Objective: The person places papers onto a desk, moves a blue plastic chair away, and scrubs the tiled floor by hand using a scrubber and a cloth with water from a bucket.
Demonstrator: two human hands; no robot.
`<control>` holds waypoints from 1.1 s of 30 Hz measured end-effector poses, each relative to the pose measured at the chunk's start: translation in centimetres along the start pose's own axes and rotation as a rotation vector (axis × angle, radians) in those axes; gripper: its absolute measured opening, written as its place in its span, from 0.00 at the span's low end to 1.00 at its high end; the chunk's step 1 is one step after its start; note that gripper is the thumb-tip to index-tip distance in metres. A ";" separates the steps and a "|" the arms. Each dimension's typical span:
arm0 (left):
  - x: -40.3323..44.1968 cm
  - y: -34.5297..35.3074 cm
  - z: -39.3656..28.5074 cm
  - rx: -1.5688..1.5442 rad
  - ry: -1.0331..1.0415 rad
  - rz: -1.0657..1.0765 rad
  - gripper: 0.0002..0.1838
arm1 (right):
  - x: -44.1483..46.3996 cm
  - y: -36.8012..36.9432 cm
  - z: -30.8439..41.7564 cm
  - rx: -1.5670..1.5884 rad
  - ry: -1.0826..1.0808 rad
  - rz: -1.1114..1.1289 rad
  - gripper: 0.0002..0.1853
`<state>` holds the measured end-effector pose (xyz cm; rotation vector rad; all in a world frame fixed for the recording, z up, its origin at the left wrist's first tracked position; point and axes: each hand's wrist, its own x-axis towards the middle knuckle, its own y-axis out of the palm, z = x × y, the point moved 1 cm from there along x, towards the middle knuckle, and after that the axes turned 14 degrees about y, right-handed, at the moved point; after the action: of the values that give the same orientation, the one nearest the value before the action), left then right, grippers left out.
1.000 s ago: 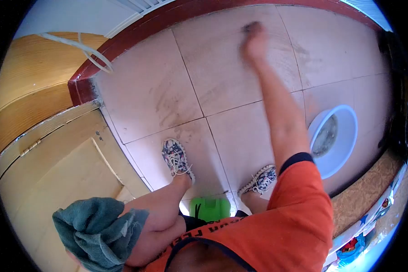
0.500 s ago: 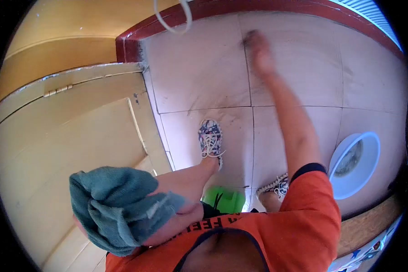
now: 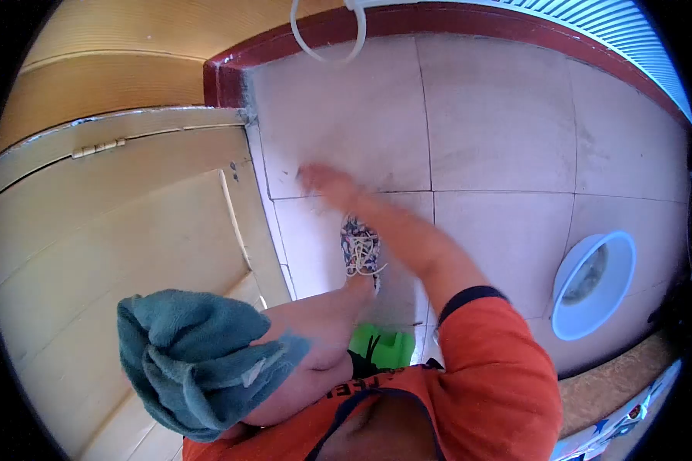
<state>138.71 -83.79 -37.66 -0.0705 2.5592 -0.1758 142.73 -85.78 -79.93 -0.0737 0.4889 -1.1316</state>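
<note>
My right hand (image 3: 327,184) is low over the pale floor tiles, smeared by motion, in front of the patterned shoe (image 3: 360,246) on one of my feet. Its fingers are too blurred to show whether they hold anything. Dark smudges (image 3: 396,180) mark the tiles near it. A crumpled green cloth (image 3: 200,353) lies draped over my bent knee. I see no part of my left hand; it may be behind or under the cloth.
A pale blue basin (image 3: 619,288) with murky contents stands on the right. Below me is a bright green plastic object (image 3: 396,349). A yellow door (image 3: 123,230) lies left, a dark red skirting (image 3: 477,21) runs along the back, and a white hose loop (image 3: 357,46) hangs at the top.
My right hand has swept left and towards me, from the far tiles to just beyond the shoe. The view has shifted slightly. The cloth stays on my knee.
</note>
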 end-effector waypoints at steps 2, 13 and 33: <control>0.2 0.0 0.5 -0.021 0.006 0.005 0.29 | 0.8 -11.5 -3.1 0.018 0.052 -0.302 0.24; 0.8 -0.6 0.8 0.033 0.041 0.027 0.30 | 6.6 -7.4 -1.8 -0.501 0.070 -0.449 0.26; -1.9 9.2 3.8 -0.376 -0.151 -0.364 0.30 | -8.5 -5.5 -2.1 -0.516 -0.239 -0.390 0.19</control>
<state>142.27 -74.92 -41.09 -0.6672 2.3756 0.1707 134.37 -80.33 -77.33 -0.7728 0.5554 -1.3296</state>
